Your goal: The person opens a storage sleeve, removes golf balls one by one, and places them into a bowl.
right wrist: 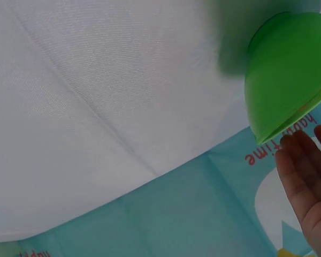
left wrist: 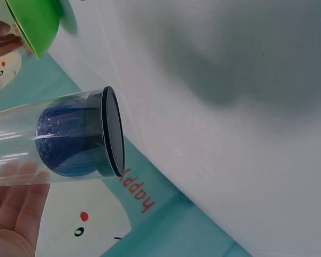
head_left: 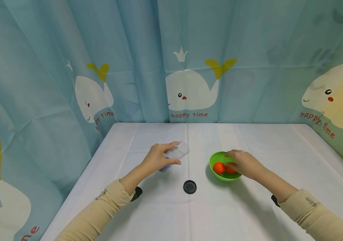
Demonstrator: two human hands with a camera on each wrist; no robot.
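My left hand (head_left: 158,156) holds a clear plastic tube (head_left: 177,150) tilted above the table, thumb on one side and fingers on the other. Its open end leans toward the far right. A dark blue ball (left wrist: 69,136) sits inside near the black-rimmed base (left wrist: 113,131). On the right, a green bowl (head_left: 225,178) holds two orange-red balls (head_left: 219,168). My right hand (head_left: 245,164) hovers at the bowl's right rim, its fingers reaching over the right-hand ball (head_left: 231,168) and partly hiding it. In the right wrist view those fingers (right wrist: 302,163) look extended and relaxed beside the rim.
A round black lid (head_left: 189,186) lies on the white-covered table (head_left: 213,214) between the hands, nearer the front. A blue-green curtain (head_left: 141,67) with whale prints hangs along the table's back and sides.
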